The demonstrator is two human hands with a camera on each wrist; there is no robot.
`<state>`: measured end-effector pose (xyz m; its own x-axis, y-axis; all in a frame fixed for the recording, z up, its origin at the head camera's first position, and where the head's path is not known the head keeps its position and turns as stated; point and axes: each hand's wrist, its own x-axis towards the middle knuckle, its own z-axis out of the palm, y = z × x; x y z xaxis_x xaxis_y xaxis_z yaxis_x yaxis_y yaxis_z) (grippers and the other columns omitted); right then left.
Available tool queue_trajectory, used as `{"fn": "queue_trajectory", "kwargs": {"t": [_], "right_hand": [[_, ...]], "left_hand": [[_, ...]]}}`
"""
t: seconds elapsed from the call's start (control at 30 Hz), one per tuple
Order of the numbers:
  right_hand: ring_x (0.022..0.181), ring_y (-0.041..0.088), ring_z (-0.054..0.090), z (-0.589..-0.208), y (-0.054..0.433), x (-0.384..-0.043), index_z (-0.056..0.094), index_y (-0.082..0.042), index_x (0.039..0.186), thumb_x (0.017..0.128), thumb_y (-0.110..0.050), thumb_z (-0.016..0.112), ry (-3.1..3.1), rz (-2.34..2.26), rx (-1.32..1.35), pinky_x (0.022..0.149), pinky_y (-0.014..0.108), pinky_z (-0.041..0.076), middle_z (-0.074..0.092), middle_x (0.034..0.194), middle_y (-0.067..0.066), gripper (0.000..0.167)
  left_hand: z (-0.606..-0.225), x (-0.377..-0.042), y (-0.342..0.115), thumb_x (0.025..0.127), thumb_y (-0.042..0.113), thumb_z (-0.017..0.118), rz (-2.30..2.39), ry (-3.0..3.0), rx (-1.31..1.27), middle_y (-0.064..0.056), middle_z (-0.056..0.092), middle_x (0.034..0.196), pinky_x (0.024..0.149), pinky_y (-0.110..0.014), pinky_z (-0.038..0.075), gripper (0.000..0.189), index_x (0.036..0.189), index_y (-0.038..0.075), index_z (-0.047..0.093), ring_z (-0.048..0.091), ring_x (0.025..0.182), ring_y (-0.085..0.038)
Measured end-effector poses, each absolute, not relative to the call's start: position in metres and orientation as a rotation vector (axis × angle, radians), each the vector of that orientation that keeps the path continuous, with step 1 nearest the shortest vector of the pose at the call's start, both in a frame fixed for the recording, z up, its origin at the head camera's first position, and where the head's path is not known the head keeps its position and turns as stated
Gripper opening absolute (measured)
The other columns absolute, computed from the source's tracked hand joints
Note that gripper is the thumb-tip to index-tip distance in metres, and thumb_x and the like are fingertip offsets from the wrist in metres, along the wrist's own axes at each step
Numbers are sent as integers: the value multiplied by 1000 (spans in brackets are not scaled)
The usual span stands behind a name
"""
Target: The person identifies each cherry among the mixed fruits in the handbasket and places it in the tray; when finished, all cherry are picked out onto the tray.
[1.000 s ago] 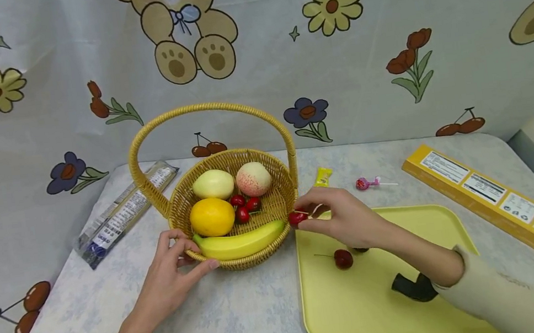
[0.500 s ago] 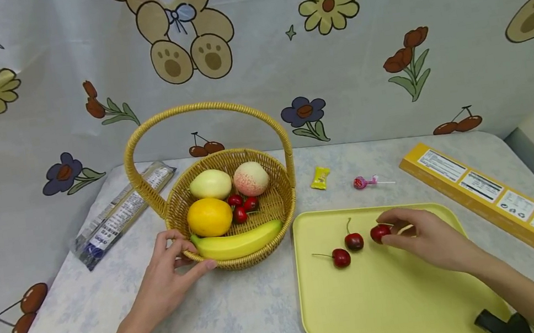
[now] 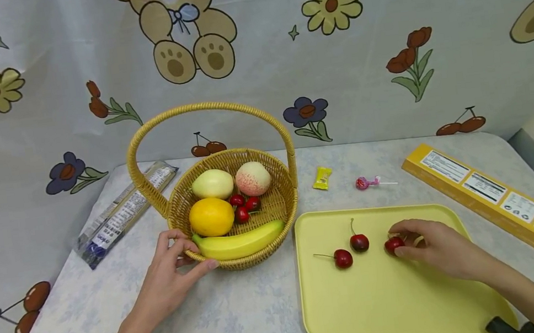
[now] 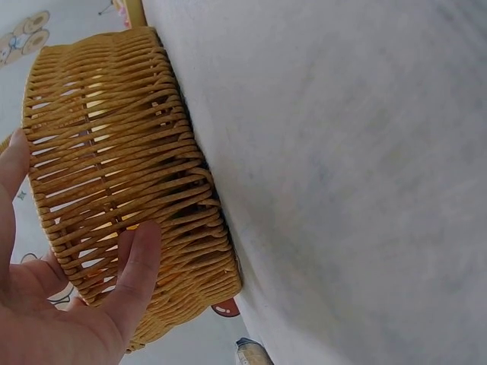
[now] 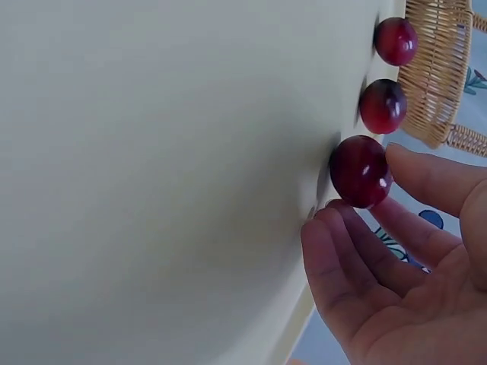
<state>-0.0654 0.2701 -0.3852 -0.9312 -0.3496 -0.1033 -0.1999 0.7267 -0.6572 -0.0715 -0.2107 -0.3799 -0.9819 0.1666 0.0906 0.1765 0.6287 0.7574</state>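
A yellow wicker basket (image 3: 292,208) with a tall handle holds a banana (image 3: 241,243), a yellow lemon-like fruit (image 3: 211,217), a pale green fruit (image 3: 212,185), a speckled peach (image 3: 253,179) and three small cherries (image 3: 241,214). My left hand (image 3: 172,272) grips its front-left rim, fingers against the woven side in the left wrist view. Over the yellow tray (image 3: 389,307), my right hand (image 3: 437,248) pinches a dark red cherry (image 5: 361,172) between thumb and fingers, low at the tray surface. Two more stemmed cherries, one nearer (image 3: 343,258) and one farther (image 3: 359,243), lie left of it.
Behind the tray lie a yellow-wrapped candy (image 3: 322,178) and a lollipop (image 3: 374,181). A long orange box (image 3: 498,202) sits at the right. At the left is a clear printed packet (image 3: 125,214). A patterned cloth (image 3: 253,51) hangs behind the table.
My right hand has carried the cherry from beside the basket's right rim to the tray, then slightly farther right and nearer. My left hand has stayed on the basket.
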Motion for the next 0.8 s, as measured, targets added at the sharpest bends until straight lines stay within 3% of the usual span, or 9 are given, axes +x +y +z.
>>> {"fn": "queue_trajectory", "kwargs": {"t": [0.17,0.43,0.67,0.8], "right_hand": [[94,22,63,-377,262,-66,68,-4,113,89,-14,75,2842,-988,-514,74,33,57,68,109,3,27],[98,24,63,-355,218,-76,69,-8,111,93,-10,70,2867,-1164,-633,82,42,57,67,109,1,18],[98,18,63,-342,169,-100,69,-8,109,92,-6,70,2798,-1274,-872,82,40,57,68,108,0,17],[98,22,63,-336,141,-115,69,-4,111,93,-7,69,2751,-1309,-957,82,38,56,68,108,4,19]], "left_hand": [[-380,-72,-210,84,33,80,-1314,-2832,-293,-4,35,118,84,-29,56,34,92,8,58,54,99,-21],[-379,-72,-211,85,31,80,-1332,-2826,-291,-5,34,117,84,-28,56,34,93,7,58,52,99,-21],[-378,-71,-211,85,31,80,-1326,-2835,-287,-4,34,117,85,-30,56,34,93,7,57,51,100,-20],[-378,-72,-211,85,30,80,-1328,-2835,-286,-4,34,116,86,-30,56,33,93,7,57,51,100,-19]]}}
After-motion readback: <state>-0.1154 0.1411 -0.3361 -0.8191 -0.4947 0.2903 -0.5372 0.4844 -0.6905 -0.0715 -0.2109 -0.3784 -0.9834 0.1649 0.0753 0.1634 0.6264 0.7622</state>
